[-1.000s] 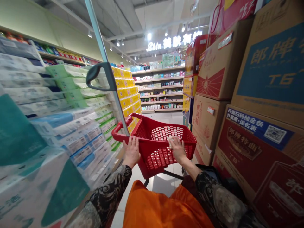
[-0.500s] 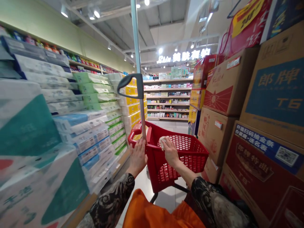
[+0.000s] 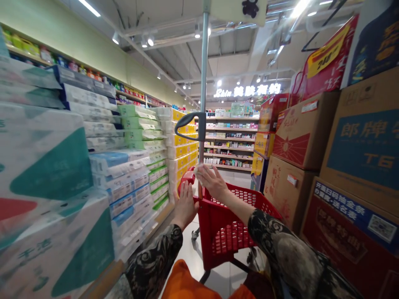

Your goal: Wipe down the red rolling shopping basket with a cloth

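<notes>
A red plastic trolley basket [image 3: 230, 232] stands in front of me in a shop aisle. A grey metal pole [image 3: 204, 74] with a dark grey handle [image 3: 187, 122] rises from its near left corner. My left hand [image 3: 186, 205] lies flat against the basket's rim just left of the pole, fingers stretched upward. My right hand [image 3: 213, 182] is raised to the foot of the pole, fingers together. A scrap of pale cloth [image 3: 199, 169] shows at its fingertips. Both sleeves are dark and patterned.
Stacked packs of tissue paper [image 3: 46, 174] wall the left side. Piled cardboard cartons [image 3: 358, 166] wall the right. The tiled aisle runs ahead to shelves of small goods [image 3: 230, 145]. An orange garment [image 3: 183, 286] lies low in front of me.
My right hand has moved left along the basket's rim, from the middle to the pole, with the cloth. The basket now sits further right in view. My left hand stays near the pole.
</notes>
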Available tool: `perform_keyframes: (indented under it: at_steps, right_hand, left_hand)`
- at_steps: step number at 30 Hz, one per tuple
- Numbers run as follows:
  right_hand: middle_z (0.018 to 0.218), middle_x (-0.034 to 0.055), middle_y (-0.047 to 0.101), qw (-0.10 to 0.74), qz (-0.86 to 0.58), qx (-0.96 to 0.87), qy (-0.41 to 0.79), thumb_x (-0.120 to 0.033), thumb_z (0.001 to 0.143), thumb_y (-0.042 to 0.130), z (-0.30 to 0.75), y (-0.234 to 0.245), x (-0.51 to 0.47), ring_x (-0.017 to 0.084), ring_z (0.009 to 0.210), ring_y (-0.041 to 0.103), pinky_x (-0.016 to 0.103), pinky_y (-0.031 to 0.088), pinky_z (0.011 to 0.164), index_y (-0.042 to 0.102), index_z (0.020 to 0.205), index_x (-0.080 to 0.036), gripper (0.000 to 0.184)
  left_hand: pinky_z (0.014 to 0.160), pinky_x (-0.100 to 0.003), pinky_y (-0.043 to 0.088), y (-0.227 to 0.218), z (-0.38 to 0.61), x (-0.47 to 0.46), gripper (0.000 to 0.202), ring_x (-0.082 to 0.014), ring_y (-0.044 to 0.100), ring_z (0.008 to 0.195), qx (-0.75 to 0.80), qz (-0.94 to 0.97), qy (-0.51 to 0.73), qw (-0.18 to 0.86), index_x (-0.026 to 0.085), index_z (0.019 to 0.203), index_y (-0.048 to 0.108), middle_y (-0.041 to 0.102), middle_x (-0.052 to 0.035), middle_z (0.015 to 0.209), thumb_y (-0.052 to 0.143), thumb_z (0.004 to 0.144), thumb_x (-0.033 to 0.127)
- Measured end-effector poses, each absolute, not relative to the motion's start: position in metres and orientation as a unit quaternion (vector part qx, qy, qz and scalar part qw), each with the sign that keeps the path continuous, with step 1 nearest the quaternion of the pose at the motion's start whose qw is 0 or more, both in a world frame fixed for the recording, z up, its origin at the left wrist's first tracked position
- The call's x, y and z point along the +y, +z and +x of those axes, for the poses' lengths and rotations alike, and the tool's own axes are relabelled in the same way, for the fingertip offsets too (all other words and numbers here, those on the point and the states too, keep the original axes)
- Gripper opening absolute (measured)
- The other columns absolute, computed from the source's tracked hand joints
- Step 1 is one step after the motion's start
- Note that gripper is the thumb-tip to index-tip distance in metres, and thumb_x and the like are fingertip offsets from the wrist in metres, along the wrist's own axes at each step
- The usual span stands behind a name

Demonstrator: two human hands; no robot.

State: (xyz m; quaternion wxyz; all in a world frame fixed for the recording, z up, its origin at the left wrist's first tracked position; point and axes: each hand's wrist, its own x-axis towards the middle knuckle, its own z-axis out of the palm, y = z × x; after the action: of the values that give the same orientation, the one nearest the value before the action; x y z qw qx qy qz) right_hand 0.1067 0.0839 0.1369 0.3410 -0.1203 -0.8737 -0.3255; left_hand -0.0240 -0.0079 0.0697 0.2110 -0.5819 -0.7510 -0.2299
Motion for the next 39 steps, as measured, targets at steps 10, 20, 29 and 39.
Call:
perform_keyframes:
  at_steps: [10, 20, 29, 39]
  right_hand:
    - [0.147, 0.0088, 0.031, 0.39, -0.146, -0.86, -0.296, -0.009, 0.092, 0.034, 0.078, 0.183, 0.085, 0.024, 0.139, 0.015, 0.053, 0.009, 0.113, 0.038, 0.138, -0.016, 0.047]
    - [0.142, 0.005, 0.042, 0.253, -0.09, -0.93, -0.25, -0.011, 0.091, 0.039, 0.09, 0.084, 0.072, 0.023, 0.136, 0.026, 0.048, 0.015, 0.113, 0.043, 0.135, -0.02, 0.045]
    - [0.144, 0.0055, 0.038, 0.329, -0.237, -0.9, -0.161, -0.008, 0.087, 0.041, 0.087, 0.054, 0.059, 0.025, 0.135, 0.029, 0.05, 0.023, 0.11, 0.049, 0.131, -0.021, 0.046]
    - [0.143, 0.0047, 0.038, 0.381, -0.267, -0.87, -0.161, -0.004, 0.086, 0.039, 0.097, -0.028, 0.067, 0.023, 0.134, 0.031, 0.044, 0.036, 0.105, 0.046, 0.134, -0.024, 0.053]
  left_hand:
    - [0.109, -0.06, 0.012, 0.073, -0.036, -0.008, 0.071, -0.0288, 0.015, 0.14, -0.771, -0.594, -0.171, 0.152, 0.008, 0.141, 0.026, 0.018, -0.0174, 0.151, 0.047, 0.079, 0.036]
    - [0.109, -0.062, 0.012, 0.057, -0.054, -0.023, 0.07, -0.0305, 0.013, 0.14, -0.757, -0.607, -0.149, 0.19, 0.009, 0.141, 0.026, 0.025, -0.0179, 0.149, 0.048, 0.078, 0.031]
    - [0.107, -0.065, 0.006, 0.07, -0.074, -0.005, 0.059, -0.0292, 0.027, 0.136, -0.745, -0.625, -0.13, 0.194, 0.014, 0.134, 0.041, 0.039, -0.014, 0.143, 0.046, 0.077, 0.026]
    - [0.107, -0.065, 0.009, 0.074, -0.077, -0.011, 0.038, -0.0281, 0.047, 0.119, -0.734, -0.617, -0.157, 0.235, 0.019, 0.115, 0.056, 0.058, -0.0123, 0.123, 0.049, 0.078, 0.023]
